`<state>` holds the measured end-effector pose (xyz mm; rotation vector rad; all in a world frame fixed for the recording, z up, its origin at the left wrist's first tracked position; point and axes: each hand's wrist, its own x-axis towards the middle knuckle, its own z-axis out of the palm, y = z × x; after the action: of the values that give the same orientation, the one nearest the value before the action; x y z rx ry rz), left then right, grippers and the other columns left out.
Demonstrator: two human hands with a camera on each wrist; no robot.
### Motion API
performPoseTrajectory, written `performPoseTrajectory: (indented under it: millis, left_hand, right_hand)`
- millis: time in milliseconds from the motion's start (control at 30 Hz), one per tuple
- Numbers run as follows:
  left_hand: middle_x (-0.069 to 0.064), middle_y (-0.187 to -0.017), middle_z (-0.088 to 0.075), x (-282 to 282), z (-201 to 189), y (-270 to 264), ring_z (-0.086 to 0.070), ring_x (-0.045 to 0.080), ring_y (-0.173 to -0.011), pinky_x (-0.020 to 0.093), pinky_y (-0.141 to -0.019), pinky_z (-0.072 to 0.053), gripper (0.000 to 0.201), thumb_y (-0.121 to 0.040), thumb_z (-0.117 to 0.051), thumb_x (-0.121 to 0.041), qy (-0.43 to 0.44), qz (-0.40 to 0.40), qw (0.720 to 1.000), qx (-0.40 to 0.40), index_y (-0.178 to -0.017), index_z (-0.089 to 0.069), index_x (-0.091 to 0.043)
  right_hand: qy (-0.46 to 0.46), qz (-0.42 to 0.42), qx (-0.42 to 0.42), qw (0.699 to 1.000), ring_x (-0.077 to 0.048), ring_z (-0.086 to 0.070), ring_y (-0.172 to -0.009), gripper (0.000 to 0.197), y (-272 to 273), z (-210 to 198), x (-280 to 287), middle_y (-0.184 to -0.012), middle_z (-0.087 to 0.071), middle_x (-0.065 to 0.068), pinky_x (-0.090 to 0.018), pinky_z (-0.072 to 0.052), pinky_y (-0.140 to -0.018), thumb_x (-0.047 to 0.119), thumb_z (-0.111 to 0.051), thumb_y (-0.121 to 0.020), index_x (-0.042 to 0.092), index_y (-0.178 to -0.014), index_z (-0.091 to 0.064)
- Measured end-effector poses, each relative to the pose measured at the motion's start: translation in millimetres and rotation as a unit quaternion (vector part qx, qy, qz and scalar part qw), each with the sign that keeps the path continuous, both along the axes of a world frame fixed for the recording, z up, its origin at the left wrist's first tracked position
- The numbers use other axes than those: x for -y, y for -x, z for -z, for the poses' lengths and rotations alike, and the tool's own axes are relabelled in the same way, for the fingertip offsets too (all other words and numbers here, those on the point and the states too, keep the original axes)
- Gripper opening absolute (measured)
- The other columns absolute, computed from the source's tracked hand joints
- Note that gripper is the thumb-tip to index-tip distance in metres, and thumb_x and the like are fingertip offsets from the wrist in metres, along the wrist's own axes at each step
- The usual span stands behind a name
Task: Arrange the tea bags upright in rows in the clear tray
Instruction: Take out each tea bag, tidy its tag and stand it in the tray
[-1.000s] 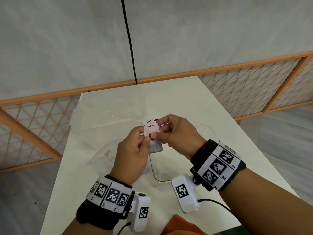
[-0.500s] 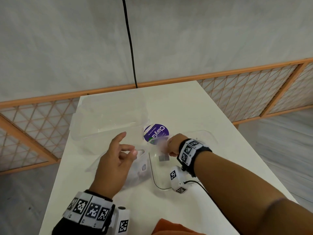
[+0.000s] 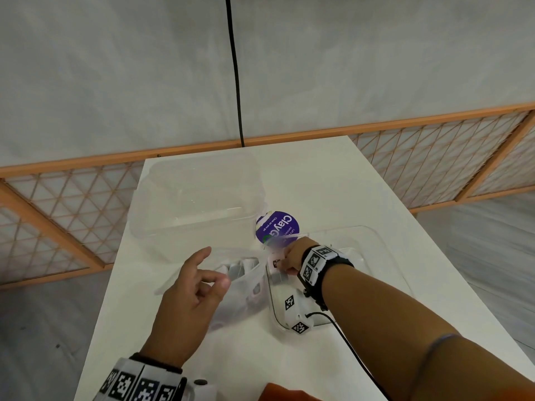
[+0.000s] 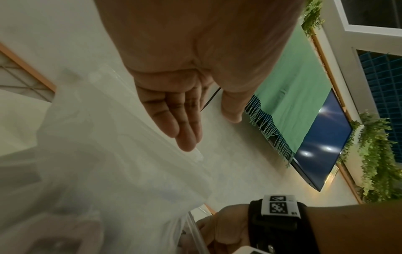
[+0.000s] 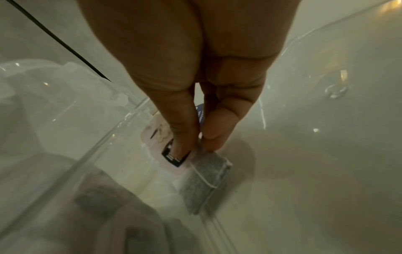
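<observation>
A grey tea bag (image 5: 203,182) with a pale pink tag (image 5: 161,137) stands on the floor of the clear tray (image 3: 376,247), close to its left wall. My right hand (image 5: 196,144) pinches the tea bag's top edge between thumb and fingers; in the head view the right hand (image 3: 285,266) reaches down into the tray over the tea bag (image 3: 279,277). My left hand (image 3: 214,270) hovers with loose fingers, holding nothing, above a clear plastic bag (image 3: 243,287) holding several more tea bags. In the left wrist view the left hand (image 4: 208,132) shows straight fingers.
An empty clear container (image 3: 197,195) sits at the table's back left. A round purple label (image 3: 279,227) lies just behind the tray. An orange object (image 3: 285,392) pokes in at the near edge. The white table (image 3: 333,180) drops off left and right.
A second ago both hands held the tea bag together in the air. The right hand has carried it down into the tray; the left hand let go and moved over the plastic bag.
</observation>
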<state>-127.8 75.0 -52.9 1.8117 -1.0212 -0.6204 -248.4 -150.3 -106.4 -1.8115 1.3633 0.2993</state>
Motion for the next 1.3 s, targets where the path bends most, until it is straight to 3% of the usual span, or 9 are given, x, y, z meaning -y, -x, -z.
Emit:
performPoseTrajectory:
  millis: [200,300,367,467,600,700,833,1000,1300]
  left_hand:
    - [-0.012,-0.092,-0.07,-3,3,1,-0.067,0.014,-0.083,0.025,-0.081,-0.048,0.058,-0.082,-0.062,-0.052,0.003,0.0,1.0,-0.012,-0.133,-0.039,-0.038]
    - [-0.012,-0.092,-0.071,-5,4,0,-0.067,0.012,-0.082,0.026,-0.082,-0.048,0.068,-0.072,-0.059,-0.062,0.002,0.005,1.0,-0.015,-0.132,-0.039,-0.04]
    - [-0.011,-0.093,-0.071,-7,5,-1,-0.068,0.012,-0.084,0.027,-0.083,-0.048,0.075,-0.067,-0.055,-0.067,0.0,0.006,1.0,-0.015,-0.134,-0.039,-0.038]
    - [-0.011,-0.092,-0.071,-8,6,-2,-0.067,0.012,-0.082,0.027,-0.083,-0.049,0.076,-0.066,-0.054,-0.068,0.0,0.003,1.0,-0.015,-0.134,-0.039,-0.038]
    - [-0.011,-0.092,-0.071,-8,6,0,-0.067,0.013,-0.082,0.026,-0.082,-0.049,0.065,-0.078,-0.061,-0.063,-0.003,-0.005,1.0,-0.012,-0.133,-0.039,-0.038]
    - [-0.012,-0.09,-0.071,-8,5,1,-0.067,0.011,-0.081,0.016,-0.078,-0.048,0.061,-0.077,-0.059,-0.047,-0.007,-0.006,1.0,-0.011,-0.134,-0.04,-0.035]
    - [-0.011,-0.09,-0.07,-7,5,0,-0.067,0.01,-0.079,0.012,-0.075,-0.047,0.056,-0.081,-0.059,-0.041,-0.01,-0.008,1.0,-0.013,-0.133,-0.041,-0.034]
    - [-0.009,-0.091,-0.07,-8,7,-2,-0.067,0.007,-0.078,0.003,-0.071,-0.044,0.05,-0.087,-0.061,-0.032,-0.015,-0.02,1.0,-0.016,-0.133,-0.041,-0.035]
    - [-0.005,-0.087,-0.072,-7,6,-1,-0.067,0.005,-0.078,0.019,-0.076,-0.045,0.04,-0.09,-0.059,-0.03,-0.028,-0.007,1.0,0.013,-0.123,-0.041,-0.045]
  right_hand:
    - [0.015,-0.013,-0.012,1.0,-0.021,-0.063,-0.09,0.035,3,3,0,-0.102,-0.069,-0.006,-0.028,-0.052,-0.086,0.031,-0.069,-0.083,0.011,-0.111,-0.066]
    - [0.016,-0.005,-0.007,1.0,-0.021,-0.06,-0.084,0.013,7,3,0,-0.087,-0.064,-0.002,-0.028,-0.049,-0.081,0.029,-0.067,-0.085,0.018,-0.083,-0.061]
    - [0.019,-0.007,-0.002,1.0,-0.023,-0.065,-0.091,0.025,9,-1,-3,-0.085,-0.065,-0.001,-0.035,-0.051,-0.091,0.04,-0.067,-0.083,0.023,-0.071,-0.053]
    - [-0.014,-0.001,0.003,1.0,-0.014,-0.067,-0.063,0.033,16,3,-5,-0.054,-0.061,0.004,-0.02,-0.053,-0.069,0.034,-0.067,-0.084,0.016,-0.062,-0.05]
    - [-0.02,-0.05,-0.063,0.997,-0.023,-0.072,-0.075,0.041,21,7,-4,-0.074,-0.074,-0.004,-0.038,-0.058,-0.078,0.046,-0.083,-0.055,0.012,-0.071,-0.067]
    - [-0.064,-0.1,-0.083,0.989,-0.022,-0.07,-0.066,0.023,16,3,-4,-0.074,-0.074,-0.005,-0.03,-0.057,-0.062,0.029,-0.084,-0.064,0.012,-0.066,-0.068]
    - [-0.077,-0.161,-0.113,0.977,-0.021,-0.069,-0.074,0.019,12,2,-5,-0.078,-0.074,-0.001,-0.029,-0.055,-0.066,0.03,-0.081,-0.068,0.013,-0.07,-0.072]
    - [-0.075,-0.185,-0.112,0.973,-0.005,-0.063,-0.048,0.009,9,-1,-6,-0.059,-0.07,0.008,-0.015,-0.045,-0.044,0.028,-0.077,-0.074,0.02,-0.074,-0.071]
    - [-0.082,-0.188,-0.086,0.975,-0.017,-0.068,-0.081,0.032,12,-5,-8,-0.1,-0.074,-0.007,-0.025,-0.05,-0.058,0.02,-0.076,-0.077,0.013,-0.108,-0.072]
